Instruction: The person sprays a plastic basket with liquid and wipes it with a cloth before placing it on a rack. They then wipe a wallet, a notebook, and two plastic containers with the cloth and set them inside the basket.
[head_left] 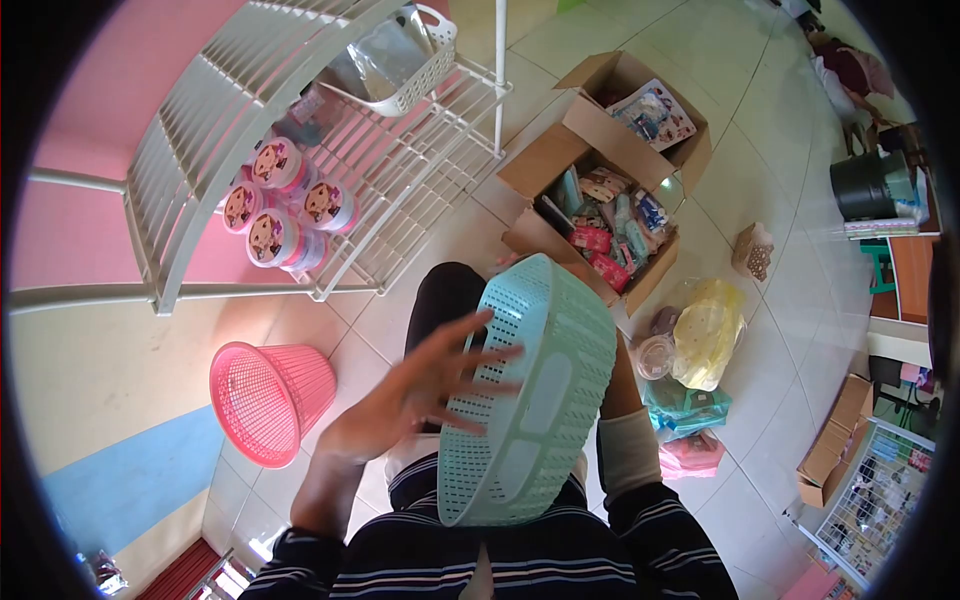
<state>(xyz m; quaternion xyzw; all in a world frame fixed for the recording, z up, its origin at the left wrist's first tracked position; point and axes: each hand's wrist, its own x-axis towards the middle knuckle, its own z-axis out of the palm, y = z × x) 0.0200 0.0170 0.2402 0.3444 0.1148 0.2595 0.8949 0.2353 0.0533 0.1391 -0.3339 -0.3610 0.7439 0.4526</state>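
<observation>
A mint-green plastic basket point(560, 400) is tipped on its side in front of my body, its opening facing left. My left hand point(425, 385) is at that opening with fingers spread, slightly blurred, overlapping the perforated inside. From the right, my right hand point(617, 352) reaches behind the basket and supports it; most of its fingers are hidden by the basket wall. The basket's outer side has a woven texture with smooth oval panels. It rests near my lap, over my legs.
A pink wastebasket point(318, 385) stands on the left. A white rack point(420, 170) holds several lidded jars point(268, 238) and a white basket point(425, 75). Open cardboard boxes point(540, 165) with packaged goods lie ahead. Plastic bags point(708, 335) and a small brown basket point(752, 250) are right.
</observation>
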